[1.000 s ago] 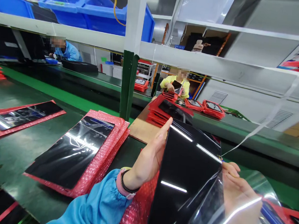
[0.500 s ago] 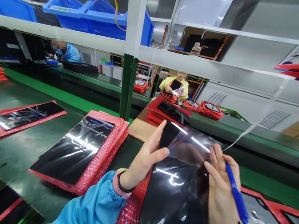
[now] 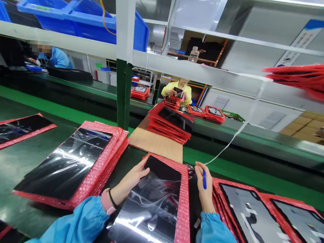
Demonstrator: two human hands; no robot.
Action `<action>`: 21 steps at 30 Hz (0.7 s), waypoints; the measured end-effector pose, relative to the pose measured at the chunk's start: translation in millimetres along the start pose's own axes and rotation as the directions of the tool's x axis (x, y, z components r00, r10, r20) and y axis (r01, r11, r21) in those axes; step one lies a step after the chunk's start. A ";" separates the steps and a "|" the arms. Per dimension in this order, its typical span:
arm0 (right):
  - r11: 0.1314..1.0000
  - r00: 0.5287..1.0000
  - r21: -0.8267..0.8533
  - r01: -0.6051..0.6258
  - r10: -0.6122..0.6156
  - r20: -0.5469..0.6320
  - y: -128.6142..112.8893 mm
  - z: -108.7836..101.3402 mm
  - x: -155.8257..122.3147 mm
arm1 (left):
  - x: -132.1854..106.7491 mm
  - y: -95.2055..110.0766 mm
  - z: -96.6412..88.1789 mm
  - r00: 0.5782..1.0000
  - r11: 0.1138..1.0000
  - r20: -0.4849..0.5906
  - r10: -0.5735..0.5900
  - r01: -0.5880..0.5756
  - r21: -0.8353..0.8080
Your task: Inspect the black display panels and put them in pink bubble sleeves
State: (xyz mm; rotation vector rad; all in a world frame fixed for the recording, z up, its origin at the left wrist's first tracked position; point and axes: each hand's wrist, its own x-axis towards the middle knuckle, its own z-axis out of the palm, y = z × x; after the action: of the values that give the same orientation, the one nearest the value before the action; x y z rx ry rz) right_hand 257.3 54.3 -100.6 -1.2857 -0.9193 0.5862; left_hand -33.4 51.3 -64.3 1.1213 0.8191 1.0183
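Observation:
A glossy black screen panel [image 3: 154, 204] with wrinkled clear film lies on red bubble wrap [image 3: 184, 214] in front of me. My left hand [image 3: 134, 177] grips its upper left edge, thumb over the face and fingers along the side. Right of the panel and apart from it, my right hand [image 3: 204, 185] is closed around a slim blue pen [image 3: 204, 179]. Its fingertips are near small shiny parts [image 3: 191, 171] that are partly hidden. A white strip [image 3: 231, 142] hangs from the shelf down to just behind this hand.
Film-covered panels on bubble wrap [image 3: 67, 162] lie at left. Grey-backed panels [image 3: 255, 224] lie in red sleeves at right. Ahead, a stack of red sleeves [image 3: 169, 124] sits on a wooden board [image 3: 156, 143]. A shelf beam [image 3: 211, 74] crosses above. Two co-workers sit beyond.
The black panel has gone from being held up in both hands to lying on the bubble wrap. My right hand has come off it and moved away. My left hand has stayed at its edge.

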 end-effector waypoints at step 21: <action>0.999 0.988 0.042 0.018 -0.024 0.153 -45.2 21.3 -69.8 | -61.5 17.9 -22.6 0.926 0.925 0.016 -0.378 0.377 0.037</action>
State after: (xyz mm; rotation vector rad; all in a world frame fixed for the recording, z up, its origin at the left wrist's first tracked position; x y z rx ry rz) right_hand 196.9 -0.4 -73.5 -1.2056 -1.0414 0.6908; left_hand -78.9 2.6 -51.1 0.9524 0.9920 0.6695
